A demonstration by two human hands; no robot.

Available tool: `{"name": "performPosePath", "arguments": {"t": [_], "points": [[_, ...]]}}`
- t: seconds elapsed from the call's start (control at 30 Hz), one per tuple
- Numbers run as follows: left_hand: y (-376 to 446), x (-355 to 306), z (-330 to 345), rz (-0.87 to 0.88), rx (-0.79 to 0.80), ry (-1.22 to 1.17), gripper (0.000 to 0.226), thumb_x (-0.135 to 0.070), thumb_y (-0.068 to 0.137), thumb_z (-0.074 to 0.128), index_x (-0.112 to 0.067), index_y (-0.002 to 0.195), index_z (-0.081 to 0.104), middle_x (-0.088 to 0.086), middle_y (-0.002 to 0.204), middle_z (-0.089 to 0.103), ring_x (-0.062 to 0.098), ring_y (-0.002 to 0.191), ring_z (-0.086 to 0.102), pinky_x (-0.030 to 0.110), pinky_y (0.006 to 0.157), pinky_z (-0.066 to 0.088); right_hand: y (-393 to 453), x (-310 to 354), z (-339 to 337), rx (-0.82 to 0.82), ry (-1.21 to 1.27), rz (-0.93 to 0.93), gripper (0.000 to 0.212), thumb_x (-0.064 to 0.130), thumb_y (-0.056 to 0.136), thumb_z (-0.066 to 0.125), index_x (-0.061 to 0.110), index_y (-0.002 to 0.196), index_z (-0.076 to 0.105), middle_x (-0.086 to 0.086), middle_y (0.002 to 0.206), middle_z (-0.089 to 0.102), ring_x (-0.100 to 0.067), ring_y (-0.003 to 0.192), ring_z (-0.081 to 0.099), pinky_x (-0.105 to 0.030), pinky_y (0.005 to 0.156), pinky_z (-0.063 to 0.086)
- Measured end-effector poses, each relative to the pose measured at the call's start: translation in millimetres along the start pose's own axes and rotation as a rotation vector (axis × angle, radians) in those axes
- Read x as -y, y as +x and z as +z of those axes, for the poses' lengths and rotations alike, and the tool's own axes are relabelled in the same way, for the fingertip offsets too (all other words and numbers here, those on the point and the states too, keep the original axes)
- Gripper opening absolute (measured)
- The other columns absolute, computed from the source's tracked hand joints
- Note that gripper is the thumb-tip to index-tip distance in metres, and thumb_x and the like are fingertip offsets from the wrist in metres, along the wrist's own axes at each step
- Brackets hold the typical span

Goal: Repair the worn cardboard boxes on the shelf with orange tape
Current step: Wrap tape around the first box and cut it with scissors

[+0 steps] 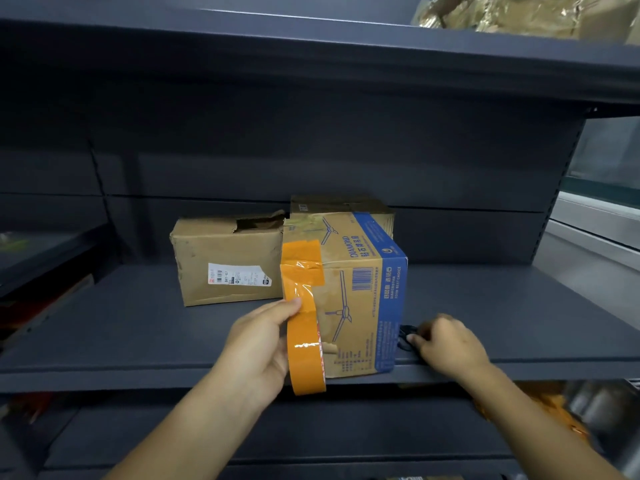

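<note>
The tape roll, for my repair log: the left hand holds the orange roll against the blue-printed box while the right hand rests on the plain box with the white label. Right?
Not quite. In the head view the right hand reaches for a small black object on the shelf beside the blue-printed box, not the labelled box. The left hand does hold the orange roll.

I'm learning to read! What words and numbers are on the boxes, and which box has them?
"DIAMOND": top of the brown-and-blue cardboard box, sideways.
"DIAMOND FAN" and "YOUR BEST CHOICE": its blue front band, small and only just readable.
"841-67": white label on the plain brown cardboard box.
Chinese characters, barcode digits and fine print: too small to read.
</note>
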State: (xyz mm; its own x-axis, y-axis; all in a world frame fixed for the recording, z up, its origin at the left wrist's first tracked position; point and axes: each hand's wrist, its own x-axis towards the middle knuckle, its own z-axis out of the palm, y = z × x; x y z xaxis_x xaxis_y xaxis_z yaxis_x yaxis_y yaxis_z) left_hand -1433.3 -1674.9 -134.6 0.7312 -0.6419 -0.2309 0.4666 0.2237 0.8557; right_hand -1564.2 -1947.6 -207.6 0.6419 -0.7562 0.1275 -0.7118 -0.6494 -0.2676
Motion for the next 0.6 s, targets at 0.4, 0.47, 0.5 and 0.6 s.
{"name": "performPosePath", "arguments": {"t": [0.4, 0.47, 0.5, 0.6], "points": [[2.4, 3.3, 3.0, 0.055, -0.072, 0.024, 0.025, -0.011, 0.090, 0.071, -0.011, 0.115, 0.066, 0.016, 0.092, 0.077, 0.037, 0.083, 0.075, 0.052, 0.069, 0.062, 21.4, 27.5, -16.6, 0.218, -0.206, -0.005, 0.014, 0.027, 0.083, 0.056, 0.023, 0.077, 0.045, 0.003, 0.081, 0.052, -0.015, 0.072, 0.056, -0.029, 0.053, 0.044], [1.7, 4.4, 2.4, 0.071, -0.076, 0.018, 0.022, -0.010, 0.090, 0.070, -0.012, 0.111, 0.067, 0.015, 0.087, 0.077, 0.033, 0.075, 0.076, 0.045, 0.057, 0.061, 18.5, 25.3, -16.5, 0.239, -0.238, 0.011, 0.010, 0.023, 0.085, 0.052, 0.022, 0.077, 0.045, 0.003, 0.081, 0.053, -0.014, 0.070, 0.055, -0.028, 0.051, 0.041], [1.3, 4.8, 2.3, 0.080, -0.075, 0.011, 0.020, -0.009, 0.090, 0.070, -0.013, 0.109, 0.068, 0.014, 0.085, 0.077, 0.032, 0.071, 0.076, 0.041, 0.051, 0.059, 17.4, 22.4, -16.3, 0.242, -0.235, 0.022, 0.009, 0.021, 0.085, 0.050, 0.021, 0.077, 0.045, 0.003, 0.082, 0.054, -0.014, 0.070, 0.055, -0.027, 0.052, 0.041], [-0.4, 6.0, 1.8, 0.105, -0.081, -0.004, 0.019, -0.008, 0.091, 0.069, -0.016, 0.108, 0.068, 0.010, 0.081, 0.077, 0.027, 0.065, 0.075, 0.036, 0.045, 0.056, 15.6, 13.0, -20.0, 0.244, -0.180, 0.069, 0.009, 0.018, 0.088, 0.049, 0.019, 0.080, 0.049, 0.001, 0.084, 0.056, -0.015, 0.073, 0.058, -0.027, 0.055, 0.044]]}}
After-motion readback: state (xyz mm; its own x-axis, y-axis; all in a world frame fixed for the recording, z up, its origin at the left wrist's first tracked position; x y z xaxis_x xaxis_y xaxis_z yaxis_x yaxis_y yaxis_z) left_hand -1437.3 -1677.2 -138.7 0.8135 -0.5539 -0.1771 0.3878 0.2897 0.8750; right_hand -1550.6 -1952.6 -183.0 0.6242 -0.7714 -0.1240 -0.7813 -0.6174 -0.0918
